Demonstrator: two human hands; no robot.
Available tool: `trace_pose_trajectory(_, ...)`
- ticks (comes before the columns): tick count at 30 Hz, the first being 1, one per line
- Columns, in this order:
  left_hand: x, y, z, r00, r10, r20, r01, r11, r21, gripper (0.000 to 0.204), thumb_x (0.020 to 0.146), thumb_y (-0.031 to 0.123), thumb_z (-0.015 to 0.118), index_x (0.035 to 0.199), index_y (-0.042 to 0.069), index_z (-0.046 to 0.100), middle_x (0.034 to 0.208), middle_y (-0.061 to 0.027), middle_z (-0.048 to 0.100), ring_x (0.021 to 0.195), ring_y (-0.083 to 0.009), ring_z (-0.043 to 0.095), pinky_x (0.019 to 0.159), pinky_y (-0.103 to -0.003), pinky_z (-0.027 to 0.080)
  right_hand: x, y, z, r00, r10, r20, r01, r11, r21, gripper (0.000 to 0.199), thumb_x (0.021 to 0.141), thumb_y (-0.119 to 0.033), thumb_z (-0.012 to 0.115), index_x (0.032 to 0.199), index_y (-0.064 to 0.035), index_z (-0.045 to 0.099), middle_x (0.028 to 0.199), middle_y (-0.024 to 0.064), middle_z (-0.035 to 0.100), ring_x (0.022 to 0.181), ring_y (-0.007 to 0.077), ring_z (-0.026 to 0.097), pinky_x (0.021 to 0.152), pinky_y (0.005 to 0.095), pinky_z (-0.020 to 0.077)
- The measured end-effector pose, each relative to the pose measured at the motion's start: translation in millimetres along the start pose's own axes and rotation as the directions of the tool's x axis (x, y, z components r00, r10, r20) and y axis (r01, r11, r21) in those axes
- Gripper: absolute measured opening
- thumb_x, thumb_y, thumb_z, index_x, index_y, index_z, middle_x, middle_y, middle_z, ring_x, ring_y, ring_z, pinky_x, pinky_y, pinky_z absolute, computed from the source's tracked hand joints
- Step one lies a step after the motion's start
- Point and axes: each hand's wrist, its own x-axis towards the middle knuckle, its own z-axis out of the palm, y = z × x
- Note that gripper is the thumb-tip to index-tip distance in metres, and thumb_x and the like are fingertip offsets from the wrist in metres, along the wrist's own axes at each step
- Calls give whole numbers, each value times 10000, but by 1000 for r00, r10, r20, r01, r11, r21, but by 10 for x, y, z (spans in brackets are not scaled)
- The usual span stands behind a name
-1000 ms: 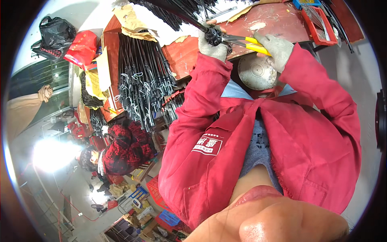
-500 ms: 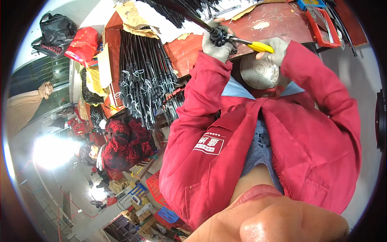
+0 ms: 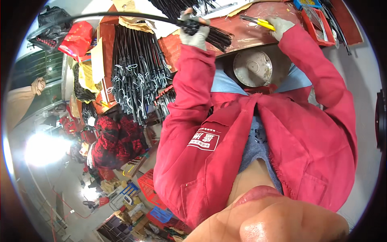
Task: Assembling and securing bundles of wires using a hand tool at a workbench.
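My left hand [image 3: 195,37], in a light glove with bare fingertips, is closed round the hub of a black umbrella frame [image 3: 220,39]. The frame's folded ribs stick out to the right of the fist, and its long dark shaft sweeps left, blurred toward the far end. My gloved right hand [image 3: 281,27] grips yellow-handled pliers [image 3: 262,23] over the red worktable [image 3: 246,32]. The pliers' jaws point left, apart from the frame.
Many black frames with white cords [image 3: 139,76] hang over the table's left side. A red bin [image 3: 318,26] stands at the right end. Below the table edge is a round metal-looking disc [image 3: 252,68]. A person in red-and-black checks [image 3: 115,141] is at the left.
The pliers have come away from the umbrella frame's hub and moved up and right. My left hand has shifted left and up, swinging the shaft toward the left.
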Motion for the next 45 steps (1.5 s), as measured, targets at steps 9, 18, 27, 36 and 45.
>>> trace_pose_trajectory(9, -476, 188, 680, 946, 278, -169, -304, 939, -158, 686, 613, -190, 556, 1192, 151, 418, 803, -25, 580, 770, -179, 565, 860, -375, 431, -434, -641, 409, 964, 13, 267, -238, 499, 834, 324, 806, -292, 595, 1059, -93, 562, 872, 79, 606, 836, 185, 558, 600, 278, 461)
trace_pose_trajectory(18, -700, 225, 956, 947, 300, -116, -319, 921, -224, 624, 683, -148, 532, 1193, 200, 447, 866, 8, 578, 943, -219, 518, 933, -428, 381, -548, -1159, 55, 954, -298, -20, -288, -935, 208, 369, 770, -123, 569, 1121, -23, 514, 1090, 118, 543, 951, 173, 542, 801, 250, 458)
trace_pose_trajectory(27, -1337, 350, 1006, 617, -743, 259, 785, 605, -135, 469, 766, 36, 586, 1202, 1, 416, 1068, -166, 555, 945, -285, 551, 861, -374, 414, -519, -689, -1025, 999, 45, -5, 13, -181, 983, 310, 785, -242, 590, 1029, -51, 567, 938, 60, 598, 735, 121, 561, 594, 186, 449)
trace_pose_trajectory(36, -764, -47, 1048, 967, 26, 253, -213, 626, 750, 423, 683, 79, 679, 1062, 19, 501, 899, -97, 567, 766, -183, 553, 721, -257, 446, -149, -659, -165, 948, -58, 314, -198, 666, 719, 433, 628, -125, 717, 1035, -71, 578, 976, 65, 611, 842, 178, 582, 780, 276, 471)
trace_pose_trajectory(45, -821, -130, 774, 983, -60, 172, -116, 521, 846, 401, 671, 22, 657, 1030, 58, 482, 878, -68, 555, 753, -158, 540, 696, -250, 450, -277, -788, 330, 996, -34, 86, -50, 583, 811, 384, 617, -150, 725, 979, -89, 609, 833, 78, 619, 683, 183, 569, 643, 279, 460)
